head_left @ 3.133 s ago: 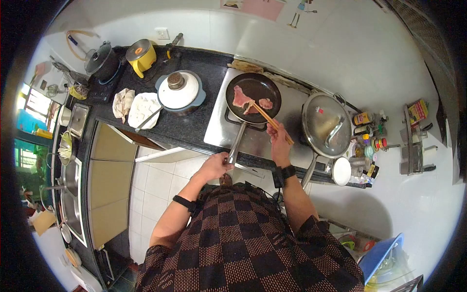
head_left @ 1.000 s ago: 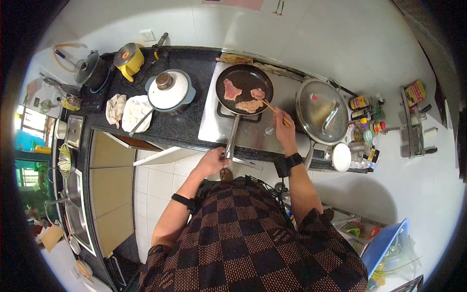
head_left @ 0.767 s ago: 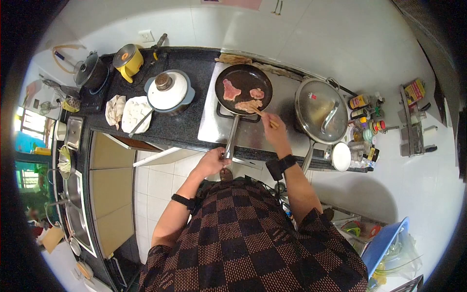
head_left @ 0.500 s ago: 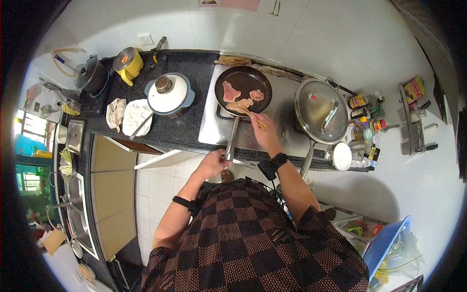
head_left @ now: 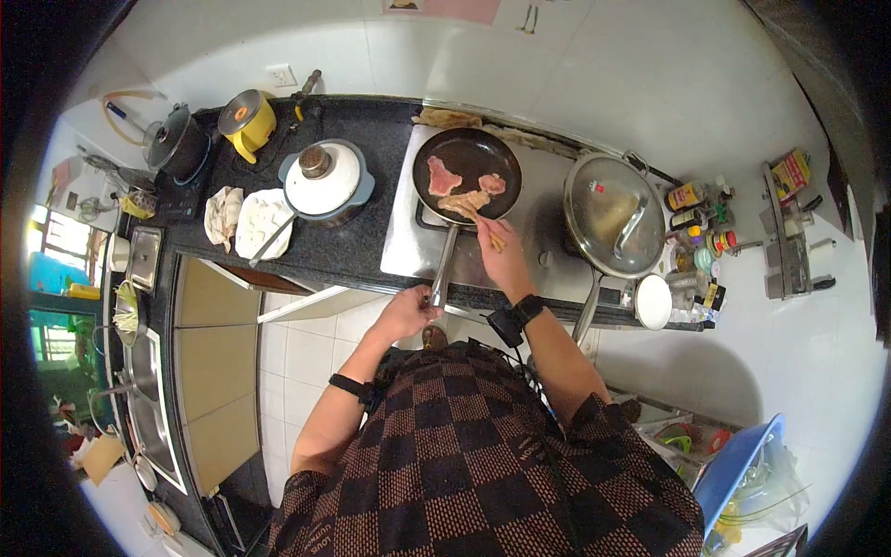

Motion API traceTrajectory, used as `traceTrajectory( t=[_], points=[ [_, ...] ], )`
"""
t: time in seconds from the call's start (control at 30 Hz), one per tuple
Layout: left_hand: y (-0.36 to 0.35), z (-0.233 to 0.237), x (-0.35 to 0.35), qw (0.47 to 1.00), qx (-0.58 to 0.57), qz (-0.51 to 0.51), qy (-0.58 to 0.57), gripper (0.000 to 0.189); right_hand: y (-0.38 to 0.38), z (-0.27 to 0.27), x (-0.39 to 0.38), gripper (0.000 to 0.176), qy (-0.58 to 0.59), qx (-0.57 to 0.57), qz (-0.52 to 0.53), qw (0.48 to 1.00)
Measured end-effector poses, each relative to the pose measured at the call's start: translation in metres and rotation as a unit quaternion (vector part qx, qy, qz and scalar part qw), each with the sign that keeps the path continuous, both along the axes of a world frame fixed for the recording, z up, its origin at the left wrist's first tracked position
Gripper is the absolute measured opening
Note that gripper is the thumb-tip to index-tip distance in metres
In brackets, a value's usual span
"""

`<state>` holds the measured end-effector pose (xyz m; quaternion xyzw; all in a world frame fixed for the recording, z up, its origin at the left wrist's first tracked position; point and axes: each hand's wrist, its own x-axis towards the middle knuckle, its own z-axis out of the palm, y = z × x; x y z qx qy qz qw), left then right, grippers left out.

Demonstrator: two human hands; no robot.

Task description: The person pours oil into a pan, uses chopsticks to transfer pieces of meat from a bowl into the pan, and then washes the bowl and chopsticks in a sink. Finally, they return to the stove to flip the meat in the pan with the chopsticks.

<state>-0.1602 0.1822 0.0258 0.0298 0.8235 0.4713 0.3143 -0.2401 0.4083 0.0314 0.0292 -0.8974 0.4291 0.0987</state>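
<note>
A dark frying pan [head_left: 492,153] sits on the stove with three pieces of meat in it. Two are pink, a larger one [head_left: 443,176] at the left and a smaller one [head_left: 492,184] at the right. The third piece [head_left: 464,201], paler, lies near the handle side. My left hand [head_left: 405,312] is closed round the end of the pan's metal handle [head_left: 445,265]. In my right hand [head_left: 499,251] are wooden chopsticks [head_left: 497,243], held closed; their tips reach the paler piece of meat.
A lidded wok [head_left: 613,218] stands on the right burner, its handle toward me. To the left are a white-lidded pot [head_left: 325,181], cloths [head_left: 264,223] and a yellow pot [head_left: 247,125]. Condiment jars [head_left: 691,195] and a white bowl [head_left: 653,300] line the right end.
The view has shifted very slightly. The chopsticks stay at the paler piece with little visible movement, and my left hand keeps its hold on the pan handle.
</note>
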Motion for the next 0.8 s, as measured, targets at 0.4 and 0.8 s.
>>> traceTrajectory(
  t=[0.4, 0.8],
  points=[
    [-0.003, -0.012, 0.001, 1.000, 0.017, 0.009, -0.005, 0.036, 0.027, 0.006, -0.017, 0.022, 0.050, 0.039, -0.054, 0.997],
    [-0.004, -0.014, -0.001, 1.000, -0.012, -0.017, 0.013, 0.037, 0.030, -0.014, -0.031, 0.019, 0.138, 0.086, -0.001, 0.987]
  ],
)
